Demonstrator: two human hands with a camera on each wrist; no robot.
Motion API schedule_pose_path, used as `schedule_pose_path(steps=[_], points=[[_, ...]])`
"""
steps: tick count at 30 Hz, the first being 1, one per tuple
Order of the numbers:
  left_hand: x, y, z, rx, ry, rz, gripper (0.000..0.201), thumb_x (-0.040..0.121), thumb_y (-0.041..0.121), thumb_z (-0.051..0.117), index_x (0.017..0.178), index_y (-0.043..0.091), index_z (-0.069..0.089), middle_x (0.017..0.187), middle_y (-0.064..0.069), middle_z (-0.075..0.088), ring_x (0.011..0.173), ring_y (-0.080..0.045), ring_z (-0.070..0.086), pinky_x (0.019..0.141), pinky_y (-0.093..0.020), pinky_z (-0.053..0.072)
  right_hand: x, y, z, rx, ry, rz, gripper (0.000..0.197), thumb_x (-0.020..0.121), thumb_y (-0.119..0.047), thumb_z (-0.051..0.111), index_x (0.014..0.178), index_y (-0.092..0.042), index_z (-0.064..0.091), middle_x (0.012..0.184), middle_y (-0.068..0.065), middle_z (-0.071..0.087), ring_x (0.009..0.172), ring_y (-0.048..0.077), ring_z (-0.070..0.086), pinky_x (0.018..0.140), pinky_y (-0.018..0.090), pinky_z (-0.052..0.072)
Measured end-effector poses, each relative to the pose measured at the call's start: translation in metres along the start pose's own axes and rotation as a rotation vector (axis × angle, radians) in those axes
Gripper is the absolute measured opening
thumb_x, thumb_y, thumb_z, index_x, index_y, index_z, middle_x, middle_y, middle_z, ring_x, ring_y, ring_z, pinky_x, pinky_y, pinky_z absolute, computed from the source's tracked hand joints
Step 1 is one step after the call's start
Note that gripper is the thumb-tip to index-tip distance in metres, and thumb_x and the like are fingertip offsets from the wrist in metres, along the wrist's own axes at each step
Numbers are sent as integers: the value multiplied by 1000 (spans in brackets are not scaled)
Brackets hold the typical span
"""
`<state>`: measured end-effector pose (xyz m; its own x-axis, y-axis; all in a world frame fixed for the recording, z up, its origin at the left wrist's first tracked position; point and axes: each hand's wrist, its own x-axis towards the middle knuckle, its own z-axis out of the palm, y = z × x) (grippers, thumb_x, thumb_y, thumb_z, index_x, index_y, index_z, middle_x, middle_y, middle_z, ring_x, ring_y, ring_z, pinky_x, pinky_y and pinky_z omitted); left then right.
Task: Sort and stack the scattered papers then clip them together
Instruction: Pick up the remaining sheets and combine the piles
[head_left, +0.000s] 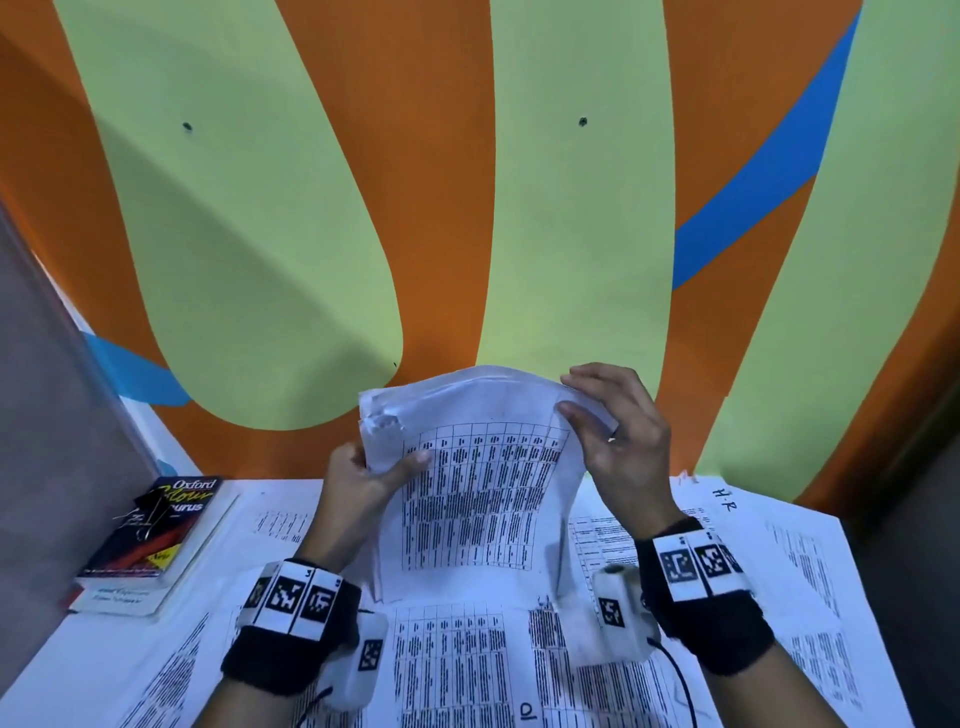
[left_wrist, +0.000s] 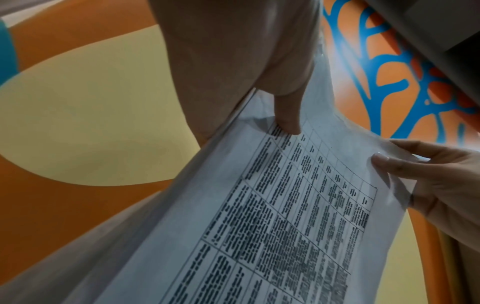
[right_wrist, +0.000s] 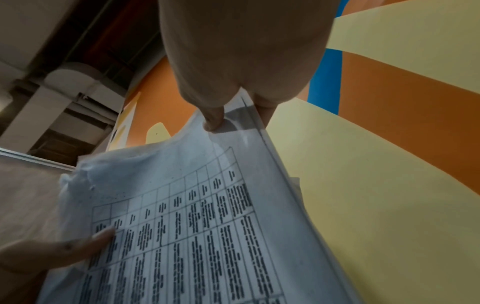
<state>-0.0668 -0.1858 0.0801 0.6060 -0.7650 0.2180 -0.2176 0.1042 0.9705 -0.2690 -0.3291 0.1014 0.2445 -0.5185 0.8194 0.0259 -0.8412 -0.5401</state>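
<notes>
A stack of printed papers (head_left: 478, 483) with dense tables stands upright on the table, its top left corner torn and crumpled. My left hand (head_left: 374, 473) grips its left edge, thumb on the front sheet (left_wrist: 298, 205). My right hand (head_left: 608, 421) pinches the top right corner, thumb in front and fingers behind (right_wrist: 215, 123). More printed sheets (head_left: 457, 665) lie scattered flat on the table beneath and around the stack. Black binder clips (head_left: 148, 506) rest on a book at the left.
An Oxford thesaurus (head_left: 156, 525) sits on another book at the table's left. A grey partition (head_left: 52, 415) borders the left side. The orange, green and blue wall (head_left: 441, 208) rises right behind the table. Loose sheets (head_left: 779, 545) overhang the right side.
</notes>
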Motion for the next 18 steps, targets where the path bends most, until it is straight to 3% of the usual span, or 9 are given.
schedule_pose_path(steps=[1,3,5,7,9,11,14,16,18], points=[[0,0,1,15,6,3,15,79,14,73,74,4,63,65,-1,69,62,-8,64,61,-20,51,-1,2,2,7,16,49,34,81,1,73,113,-5,66,110,10,62,106,8,59,84,23,52],[2,0,0,36,33,11,18,82,13,70,72,0,62,66,-5,67,60,-10,62,60,-20,50,-8,8,6,128,-23,264,62,77,-5,78,132,-14,51,118,6,61,111,5,57,87,20,52],[4,1,-1,20,71,24,22,82,12,69,66,1,58,59,-2,63,52,-7,56,56,-21,45,-20,17,11,336,-142,548,81,75,-9,79,141,-22,35,132,5,56,121,12,56,100,34,50],[9,3,-4,-24,68,34,25,83,14,69,78,-9,60,72,-19,66,65,-18,60,66,-31,47,-29,26,18,333,-274,671,68,79,-11,76,136,-18,40,128,5,60,117,14,60,102,49,48],[13,7,-7,-56,41,72,33,83,19,69,93,-12,60,89,-33,65,77,-27,60,72,-39,47,-30,28,22,233,-326,668,63,77,-26,78,130,-23,45,125,4,61,114,14,61,101,48,49],[15,11,-10,-56,-5,98,31,83,23,71,95,-5,64,88,-29,66,78,-27,60,72,-39,48,-24,31,24,293,-310,694,79,65,-39,84,131,-26,44,130,4,58,120,16,58,103,44,48],[16,19,-18,-92,-59,90,35,69,44,79,75,12,66,65,0,64,61,-13,58,59,-27,48,-14,37,21,533,-359,849,96,57,-32,90,138,-23,38,135,-1,57,123,15,57,104,35,46],[14,22,-23,-132,-75,75,43,55,55,82,70,17,67,58,7,63,54,-6,58,52,-20,47,-12,35,17,625,-444,893,61,68,-18,84,120,-18,52,116,-5,68,105,11,65,97,28,48],[13,25,-26,-152,-75,75,44,54,52,83,76,16,68,62,7,68,56,-5,62,54,-19,49,-9,26,19,576,-491,861,22,81,1,69,90,-16,59,80,-13,71,75,2,66,84,24,48]])
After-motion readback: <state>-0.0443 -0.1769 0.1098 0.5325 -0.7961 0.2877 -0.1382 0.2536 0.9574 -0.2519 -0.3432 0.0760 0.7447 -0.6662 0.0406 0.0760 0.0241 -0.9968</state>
